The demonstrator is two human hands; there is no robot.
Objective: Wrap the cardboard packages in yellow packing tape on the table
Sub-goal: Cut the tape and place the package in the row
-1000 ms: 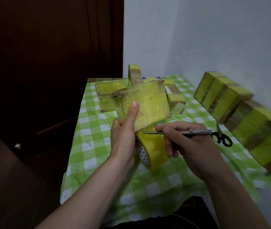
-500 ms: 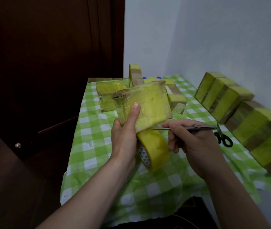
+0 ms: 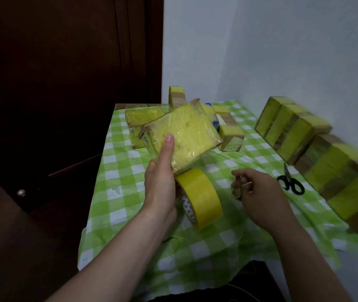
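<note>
Blade (image 3: pixel 246 183) farther from upward-tilted package (image 3: pixel 186 131)

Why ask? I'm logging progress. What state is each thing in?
Held package: taped yellow, lifted in left hand's grip.
Tape roll: on edge, below the package.
Right hand: curled round a thin metal tool.
Scissors: blades shut, lying on tablecloth.
Wall packages: taped, in a row.

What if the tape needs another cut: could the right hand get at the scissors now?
Probably yes: the scissors lie on the cloth beside the right hand, nothing between, though it grips a metal tool.
</note>
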